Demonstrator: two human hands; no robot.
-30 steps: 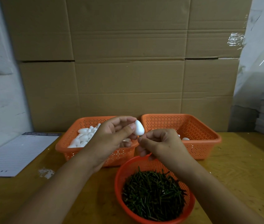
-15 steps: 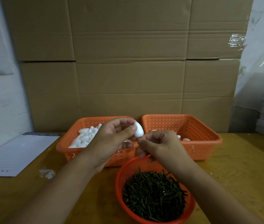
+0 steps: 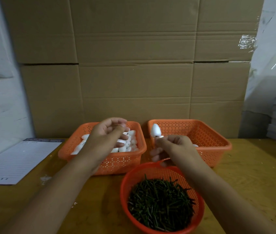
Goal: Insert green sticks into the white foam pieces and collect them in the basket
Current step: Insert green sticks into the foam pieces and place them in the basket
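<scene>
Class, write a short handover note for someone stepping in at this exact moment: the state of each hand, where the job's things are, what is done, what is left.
Left hand: loosely curled, holding nothing, over the left basket of plain foam pieces.
Right hand: pinches a foam piece from below at the right basket's near left corner; its stick is hidden by the fingers.
Green sticks fill the round basket in front.
Done: few white pieces in the right basket.
Left: drop this one in, then work through the left basket.
</scene>
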